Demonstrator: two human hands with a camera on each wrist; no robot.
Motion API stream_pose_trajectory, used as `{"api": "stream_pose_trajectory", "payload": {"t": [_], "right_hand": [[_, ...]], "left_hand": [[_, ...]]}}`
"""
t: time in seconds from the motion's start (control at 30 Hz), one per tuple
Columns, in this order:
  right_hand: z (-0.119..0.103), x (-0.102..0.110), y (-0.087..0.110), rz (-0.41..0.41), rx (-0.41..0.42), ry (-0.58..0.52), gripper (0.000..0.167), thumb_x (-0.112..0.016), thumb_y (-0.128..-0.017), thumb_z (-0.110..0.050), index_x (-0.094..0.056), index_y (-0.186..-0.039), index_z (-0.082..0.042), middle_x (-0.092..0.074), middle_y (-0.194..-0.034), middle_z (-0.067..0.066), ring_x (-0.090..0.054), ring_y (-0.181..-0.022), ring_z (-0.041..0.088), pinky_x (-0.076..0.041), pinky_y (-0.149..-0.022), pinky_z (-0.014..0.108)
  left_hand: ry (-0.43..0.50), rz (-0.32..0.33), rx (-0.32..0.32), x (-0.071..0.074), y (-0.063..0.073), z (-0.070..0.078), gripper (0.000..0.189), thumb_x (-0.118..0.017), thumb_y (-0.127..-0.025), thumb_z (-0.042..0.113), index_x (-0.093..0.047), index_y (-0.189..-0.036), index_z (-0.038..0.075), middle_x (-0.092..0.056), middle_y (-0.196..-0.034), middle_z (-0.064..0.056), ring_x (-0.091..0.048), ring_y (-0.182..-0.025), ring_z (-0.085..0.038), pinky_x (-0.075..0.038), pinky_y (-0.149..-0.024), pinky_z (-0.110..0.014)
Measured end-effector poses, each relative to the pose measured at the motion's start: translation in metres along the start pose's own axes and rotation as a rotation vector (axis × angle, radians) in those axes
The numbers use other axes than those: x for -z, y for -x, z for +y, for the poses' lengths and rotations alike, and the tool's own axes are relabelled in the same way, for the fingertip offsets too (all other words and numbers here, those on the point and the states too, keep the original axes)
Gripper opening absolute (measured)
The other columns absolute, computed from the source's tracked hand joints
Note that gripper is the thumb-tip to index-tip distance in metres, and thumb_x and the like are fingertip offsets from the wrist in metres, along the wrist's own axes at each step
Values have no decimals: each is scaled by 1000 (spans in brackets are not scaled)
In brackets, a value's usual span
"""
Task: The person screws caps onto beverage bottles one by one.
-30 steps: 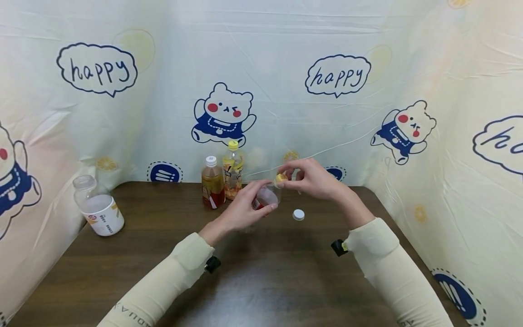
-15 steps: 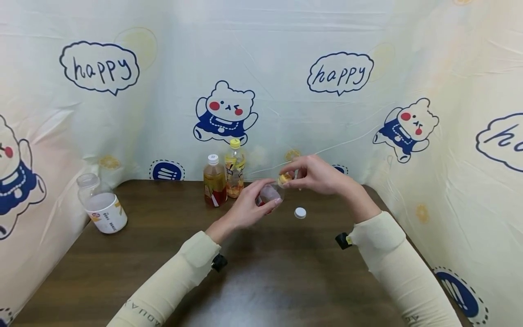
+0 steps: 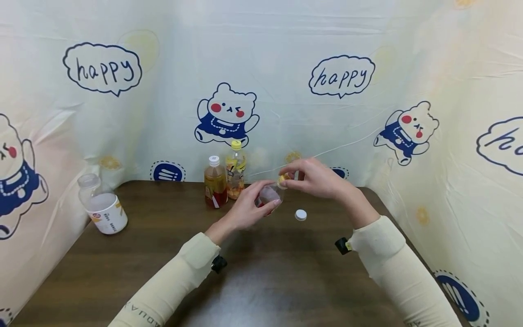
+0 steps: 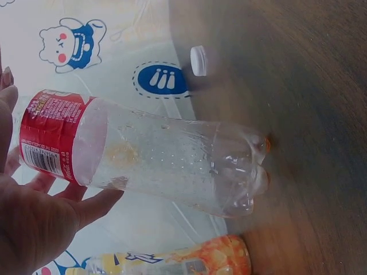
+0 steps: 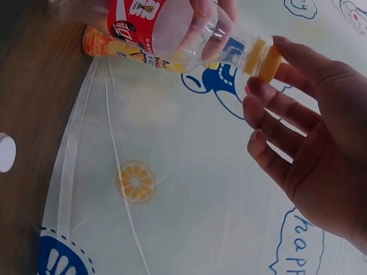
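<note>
My left hand (image 3: 247,206) grips a clear plastic bottle (image 4: 166,157) around its red label (image 4: 54,134), and the bottle is tilted. No liquid fill shows inside it; a few droplets cling to its wall. At the bottle's neck, my right hand (image 3: 314,179) pinches a yellow cap (image 5: 269,64) between thumb and index finger. The cap sits at the bottle's mouth, above a yellow ring on the neck. In the right wrist view, the other right fingers (image 5: 275,129) lie off the cap. A loose white cap (image 3: 300,215) rests on the table below the right hand.
Behind the left hand stand a white-capped bottle of amber drink (image 3: 215,184) and a yellow-capped bottle (image 3: 235,170). An uncapped clear jar (image 3: 102,206) with a white label stands at the table's left edge. A printed curtain (image 3: 282,41) surrounds the brown table (image 3: 269,272).
The head view has shifted slightly. My right fingers have turned a little on the yellow cap, covering more of it, while the left hand keeps its grip on the bottle.
</note>
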State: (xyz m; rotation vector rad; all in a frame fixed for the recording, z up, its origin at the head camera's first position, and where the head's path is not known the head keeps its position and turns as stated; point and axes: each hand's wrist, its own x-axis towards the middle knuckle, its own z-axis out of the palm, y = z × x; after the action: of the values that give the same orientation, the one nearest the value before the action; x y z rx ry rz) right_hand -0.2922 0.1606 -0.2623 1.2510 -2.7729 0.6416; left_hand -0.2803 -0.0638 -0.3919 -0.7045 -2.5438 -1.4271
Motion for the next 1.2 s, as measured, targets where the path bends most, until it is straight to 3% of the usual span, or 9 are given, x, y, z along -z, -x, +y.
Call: {"api": "stream_pose_trajectory", "payload": {"t": [0.37, 0.63, 1.07, 1.2], "right_hand": [[-10, 2, -3, 41, 28, 179, 26, -78, -93, -29, -73, -113, -13, -72, -96, -3, -63, -83, 13, -55, -73, 30], [-14, 7, -5, 22, 85, 200, 21, -79, -92, -22, -77, -110, -14, -72, -95, -5, -64, -81, 11, -56, -76, 30], [-18, 11, -9, -46, 154, 190, 23, -80, -90, -14, -79, -113, -11, -74, -106, 1, -68, -86, 12, -60, -79, 34], [-19, 10, -9, -42, 120, 167, 30, -79, -92, -20, -75, -120, -9, -71, -110, 2, -67, -88, 15, -59, -79, 32]], "left_hand": [[17, -4, -5, 4, -2, 0, 57, -74, -94, 40, -51, -145, 29, -56, -140, 2, -58, -120, -20, -56, -95, -44], [30, -23, -5, 6, -2, -2, 56, -73, -95, 42, -50, -145, 31, -55, -144, -8, -57, -120, -23, -55, -96, -46], [52, -93, 19, 13, -2, -6, 60, -72, -94, 45, -49, -147, 30, -50, -150, -2, -53, -127, -25, -49, -105, -52], [60, -98, 20, 14, -2, -6, 57, -72, -95, 45, -49, -146, 33, -51, -150, 0, -54, -126, -24, -50, -105, -51]]}}
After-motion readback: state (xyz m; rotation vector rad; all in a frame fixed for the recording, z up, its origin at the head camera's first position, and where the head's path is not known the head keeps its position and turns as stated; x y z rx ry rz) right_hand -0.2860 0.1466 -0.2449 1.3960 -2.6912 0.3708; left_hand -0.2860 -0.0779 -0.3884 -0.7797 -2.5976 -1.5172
